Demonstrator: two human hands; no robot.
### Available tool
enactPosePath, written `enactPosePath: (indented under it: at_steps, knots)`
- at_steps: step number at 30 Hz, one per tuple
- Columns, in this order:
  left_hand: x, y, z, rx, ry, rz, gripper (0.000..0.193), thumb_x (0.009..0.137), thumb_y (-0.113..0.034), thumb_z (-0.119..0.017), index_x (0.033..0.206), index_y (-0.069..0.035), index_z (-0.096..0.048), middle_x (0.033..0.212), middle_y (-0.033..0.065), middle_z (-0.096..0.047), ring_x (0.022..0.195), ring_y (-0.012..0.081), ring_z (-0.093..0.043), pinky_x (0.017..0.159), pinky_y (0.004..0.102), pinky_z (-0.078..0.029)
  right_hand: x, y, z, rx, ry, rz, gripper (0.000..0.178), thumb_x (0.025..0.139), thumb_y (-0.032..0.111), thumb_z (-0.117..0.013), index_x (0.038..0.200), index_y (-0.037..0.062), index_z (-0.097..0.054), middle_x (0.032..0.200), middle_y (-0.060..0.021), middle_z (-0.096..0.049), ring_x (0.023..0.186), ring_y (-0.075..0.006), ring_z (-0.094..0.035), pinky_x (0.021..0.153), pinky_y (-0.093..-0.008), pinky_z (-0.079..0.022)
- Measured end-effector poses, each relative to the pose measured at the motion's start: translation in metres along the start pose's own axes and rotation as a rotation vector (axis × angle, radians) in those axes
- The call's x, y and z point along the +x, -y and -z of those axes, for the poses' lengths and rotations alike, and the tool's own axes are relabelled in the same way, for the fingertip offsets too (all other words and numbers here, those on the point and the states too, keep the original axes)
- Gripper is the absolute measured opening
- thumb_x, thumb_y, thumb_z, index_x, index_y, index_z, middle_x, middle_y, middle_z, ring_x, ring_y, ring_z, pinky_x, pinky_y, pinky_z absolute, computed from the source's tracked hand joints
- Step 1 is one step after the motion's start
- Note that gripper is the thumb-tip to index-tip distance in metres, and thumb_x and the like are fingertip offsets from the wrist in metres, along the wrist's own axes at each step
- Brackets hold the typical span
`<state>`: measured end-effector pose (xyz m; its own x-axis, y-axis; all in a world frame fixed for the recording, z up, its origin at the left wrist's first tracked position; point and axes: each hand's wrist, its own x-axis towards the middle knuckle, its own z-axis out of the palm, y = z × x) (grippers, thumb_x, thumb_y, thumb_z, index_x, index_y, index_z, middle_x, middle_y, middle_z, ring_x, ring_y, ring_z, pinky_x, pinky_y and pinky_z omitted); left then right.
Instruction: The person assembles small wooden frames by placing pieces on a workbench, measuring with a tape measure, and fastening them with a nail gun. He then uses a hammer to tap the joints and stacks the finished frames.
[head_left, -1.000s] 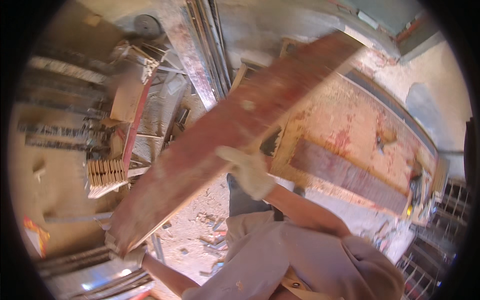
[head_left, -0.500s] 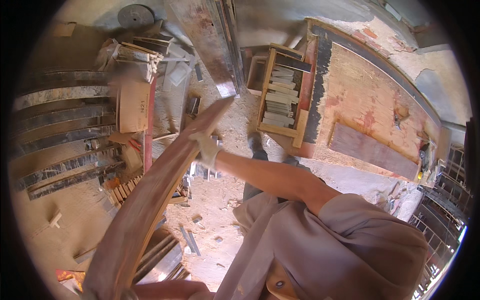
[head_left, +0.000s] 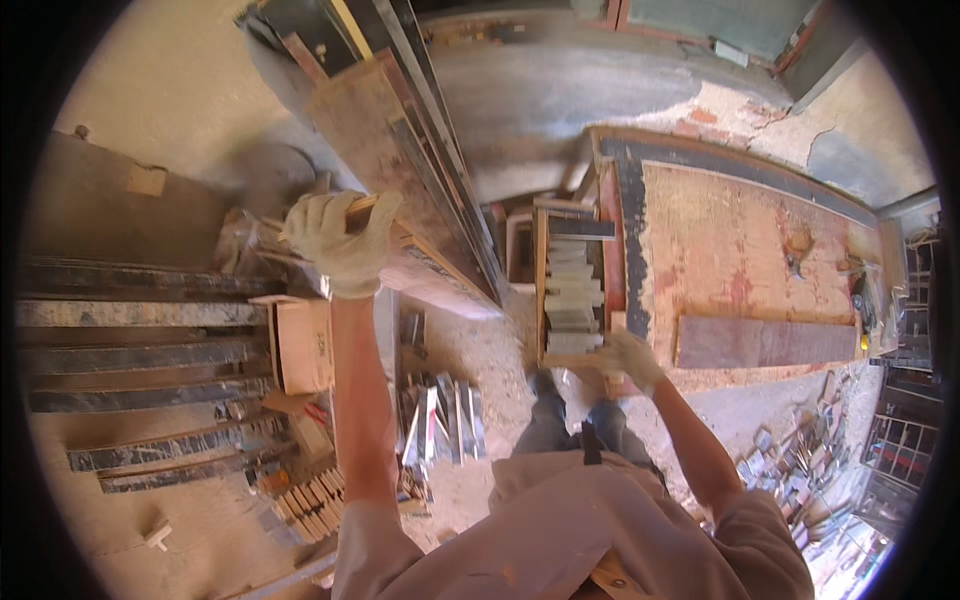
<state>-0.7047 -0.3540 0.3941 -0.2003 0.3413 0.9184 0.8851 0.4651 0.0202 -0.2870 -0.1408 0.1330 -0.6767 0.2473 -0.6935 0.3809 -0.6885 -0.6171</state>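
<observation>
My left hand (head_left: 345,240), in a pale work glove, is raised at the left with its fingers hooked over the upper end of a long wooden board (head_left: 435,275). The board is tilted and lies close along a stack of planks (head_left: 360,120) leaning at the back; whether it touches them I cannot tell. My right hand (head_left: 628,360), also gloved, is at the near corner of a wooden crate (head_left: 541,290), fingers extended with nothing visible in them. Contact with the crate is unclear. Inside the crate lie several short pale wood strips (head_left: 573,285).
Right of the crate stands a worn worktable (head_left: 720,240) with a reddish-brown plank (head_left: 765,342) on it. Dark beams (head_left: 150,355) lie in rows at the left, beside a cardboard box (head_left: 303,347). Narrow strips (head_left: 450,420) and short wood pieces (head_left: 305,505) lie on the floor.
The long board has swung away from across my body to the leaning planks. My left hand has come up onto its end; my right hand has left the board and moved right to the crate.
</observation>
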Motion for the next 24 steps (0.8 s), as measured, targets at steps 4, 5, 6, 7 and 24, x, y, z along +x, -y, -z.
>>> enactPosePath:
  at_steps: [4, 5, 6, 7, 24]
  knots:
    - [0.031, 0.05, -0.069, 0.183, 0.064, -0.014, 0.037, 0.072, -0.045, -0.087, 0.082, -0.012, -0.074, 0.084, 0.0077, -0.068, 0.087, 0.0323, -0.063, 0.085, 0.0463, -0.044, -0.084, -0.059, 0.12, 0.104, -0.518, 0.035, 0.048, 0.102, 0.044, -0.057, 0.122, 0.0012, -0.057, 0.097, -0.0154, -0.069, 0.08, -0.0233, -0.07, 0.074, -0.0389, -0.061]
    - [0.039, 0.051, -0.088, 0.201, 0.093, 0.003, 0.039, 0.073, -0.048, -0.086, 0.084, -0.012, -0.074, 0.085, 0.008, -0.068, 0.091, 0.0334, -0.064, 0.087, 0.0472, -0.045, -0.112, -0.084, 0.143, 0.191, -0.665, -0.02, 0.051, 0.101, 0.046, -0.057, 0.124, 0.0003, -0.055, 0.098, -0.0168, -0.069, 0.075, -0.0257, -0.07, 0.069, -0.0397, -0.062]
    - [0.051, 0.051, -0.097, 0.225, 0.183, 0.009, 0.04, 0.077, -0.047, -0.083, 0.091, -0.011, -0.074, 0.09, 0.0098, -0.07, 0.093, 0.0345, -0.065, 0.09, 0.0474, -0.045, -0.141, -0.116, 0.162, 0.209, -0.733, -0.063, 0.055, 0.101, 0.049, -0.057, 0.126, 0.0, -0.054, 0.098, -0.017, -0.069, 0.074, -0.0267, -0.07, 0.067, -0.0405, -0.062]
    - [0.065, 0.046, -0.1, 0.233, 0.25, 0.014, 0.042, 0.08, -0.047, -0.08, 0.099, -0.01, -0.074, 0.095, 0.0115, -0.071, 0.095, 0.0355, -0.066, 0.093, 0.0476, -0.046, -0.171, -0.145, 0.175, 0.224, -0.806, -0.086, 0.058, 0.101, 0.051, -0.057, 0.128, -0.0003, -0.053, 0.098, -0.0172, -0.069, 0.073, -0.0277, -0.07, 0.064, -0.0413, -0.062]
    - [-0.331, -0.499, -0.067, -0.57, 1.253, 0.289, 0.074, 0.097, -0.047, -0.065, 0.144, 0.008, -0.049, 0.142, 0.0299, -0.055, 0.134, 0.0457, -0.05, 0.115, 0.0505, -0.038, -0.401, -0.48, 0.217, -0.918, -0.737, -0.524, 0.048, 0.09, 0.034, -0.066, 0.125, 0.0023, -0.065, 0.112, -0.0262, -0.07, 0.104, -0.0388, -0.07, 0.089, -0.0465, -0.055]
